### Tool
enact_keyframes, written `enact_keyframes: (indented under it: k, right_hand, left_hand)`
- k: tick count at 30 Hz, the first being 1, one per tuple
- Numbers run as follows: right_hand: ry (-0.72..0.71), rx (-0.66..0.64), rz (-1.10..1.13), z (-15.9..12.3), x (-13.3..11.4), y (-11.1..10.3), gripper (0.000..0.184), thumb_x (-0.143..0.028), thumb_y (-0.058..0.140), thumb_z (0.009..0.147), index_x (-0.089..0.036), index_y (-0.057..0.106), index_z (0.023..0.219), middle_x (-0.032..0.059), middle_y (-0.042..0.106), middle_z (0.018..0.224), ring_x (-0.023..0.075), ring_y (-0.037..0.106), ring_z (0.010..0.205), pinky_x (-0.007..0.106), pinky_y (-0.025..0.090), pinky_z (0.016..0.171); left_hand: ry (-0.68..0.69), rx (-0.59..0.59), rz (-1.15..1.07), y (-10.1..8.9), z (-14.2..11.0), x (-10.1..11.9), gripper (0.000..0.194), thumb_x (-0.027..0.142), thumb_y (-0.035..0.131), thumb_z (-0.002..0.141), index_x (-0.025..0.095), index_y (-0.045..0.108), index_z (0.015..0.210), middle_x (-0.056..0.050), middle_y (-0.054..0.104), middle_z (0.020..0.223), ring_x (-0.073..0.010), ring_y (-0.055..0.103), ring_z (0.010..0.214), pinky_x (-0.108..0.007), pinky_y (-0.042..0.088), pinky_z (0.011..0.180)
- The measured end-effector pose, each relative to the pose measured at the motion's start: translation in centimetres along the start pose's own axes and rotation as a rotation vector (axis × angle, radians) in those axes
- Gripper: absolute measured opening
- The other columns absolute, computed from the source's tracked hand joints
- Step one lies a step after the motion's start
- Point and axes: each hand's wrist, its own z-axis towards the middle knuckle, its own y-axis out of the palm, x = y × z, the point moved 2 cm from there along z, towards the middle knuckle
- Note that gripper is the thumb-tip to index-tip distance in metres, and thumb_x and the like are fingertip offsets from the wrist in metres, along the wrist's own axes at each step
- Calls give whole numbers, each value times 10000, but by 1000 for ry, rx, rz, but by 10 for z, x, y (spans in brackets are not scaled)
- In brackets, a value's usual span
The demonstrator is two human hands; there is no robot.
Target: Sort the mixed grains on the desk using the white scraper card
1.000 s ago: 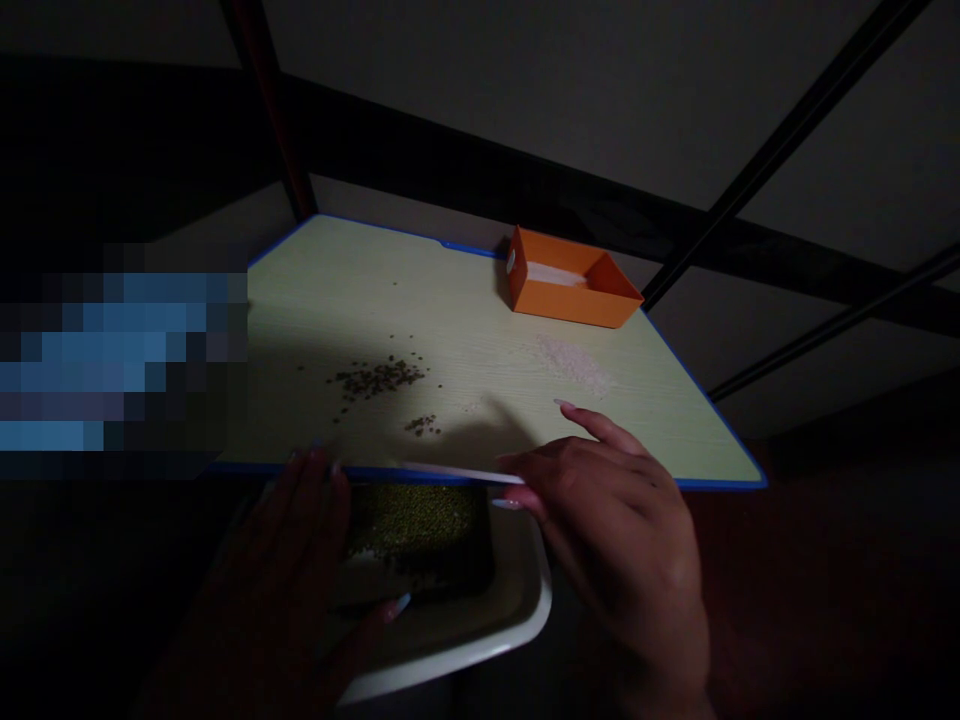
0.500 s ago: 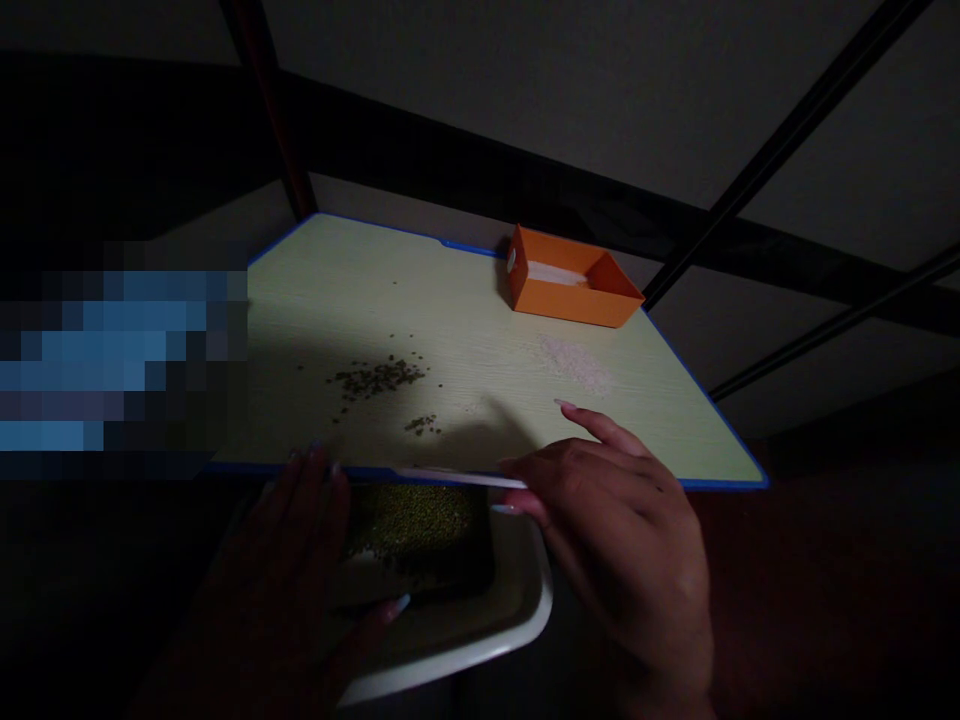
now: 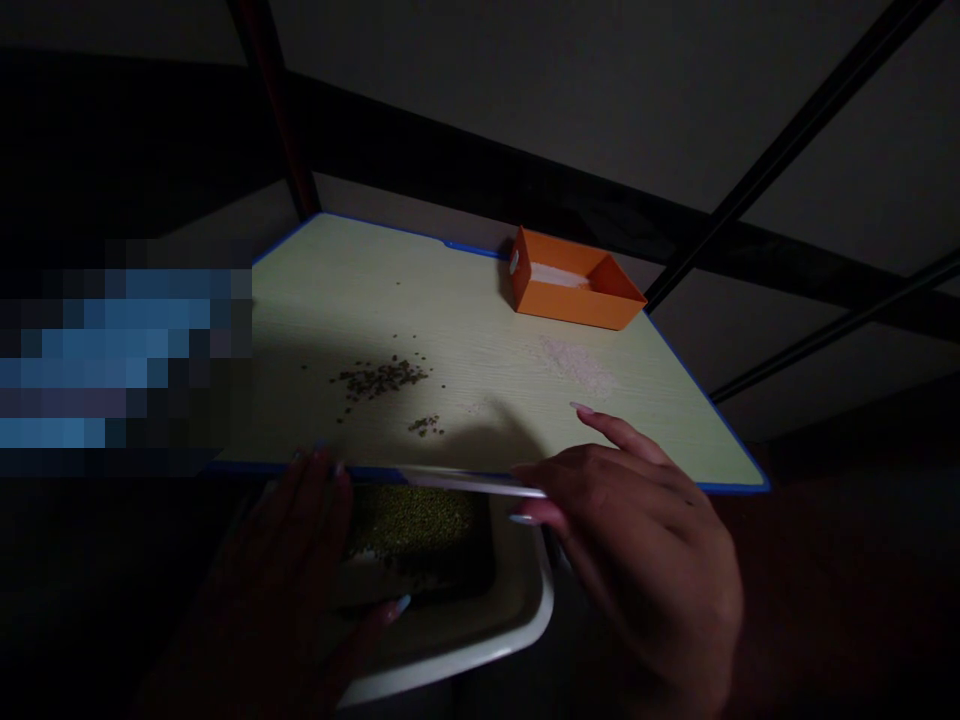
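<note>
My right hand (image 3: 637, 540) pinches a thin, pale flat strip (image 3: 465, 482) between thumb and fingers. The strip lies along the near blue edge of the small pale table (image 3: 465, 300); its exact kind is unclear. My left hand (image 3: 281, 570), dim in shadow, rests with fingers stretched at that edge and thumb spread, holding nothing that I can see. Below and between both hands is a white tub (image 3: 517, 648) with small green beans (image 3: 420, 515) in it. On the tabletop lie a scattered pile of dark grains (image 3: 382, 378), a smaller mixed cluster (image 3: 427, 426) and a patch of white rice-like grains (image 3: 581, 367).
An orange open box (image 3: 577, 303) with pale contents stands at the table's far right edge. Behind the table rises a panelled wall (image 3: 525, 80) with dark strips. A blurred-out blue patch (image 3: 112, 350) covers the left side. The room is very dark.
My right hand has shifted slightly to the right along the near edge, and the strip has moved with it. My left hand and the grain piles look about the same.
</note>
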Motion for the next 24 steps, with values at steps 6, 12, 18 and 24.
enact_keyframes:
  k: [6,12,18,24]
  right_hand:
    - [7,42,-74,-5,-4,-8,110,-227,639,973,-181,707,900,-60,737,735,67,680,670,334,431,1133]
    - [-119,-9,-85,-6,-18,3,167,-160,567,991,-130,725,950,-31,783,766,87,718,689,305,415,1162]
    - [-103,-9,-140,-8,-17,-3,213,-145,526,997,-115,731,944,-15,745,692,102,693,624,368,501,1096]
    - [-65,-20,-192,-7,-10,-5,189,-142,559,980,-139,730,899,-21,732,685,98,657,577,419,535,1049]
  left_hand:
    - [18,19,4,1,2,-1,831,565,403,876,55,249,1514,-153,162,1694,-286,147,1577,-436,196,1269]
    - [87,47,-2,4,0,-6,908,539,510,817,49,216,1523,-162,146,1695,-300,151,1576,-412,160,1288]
    - [89,49,42,5,-1,-8,898,535,484,808,47,233,1519,-188,191,1676,-333,191,1565,-552,448,1119]
    - [49,64,61,8,-2,-9,917,550,493,799,79,208,1533,-193,193,1673,-341,230,1553,-570,576,962]
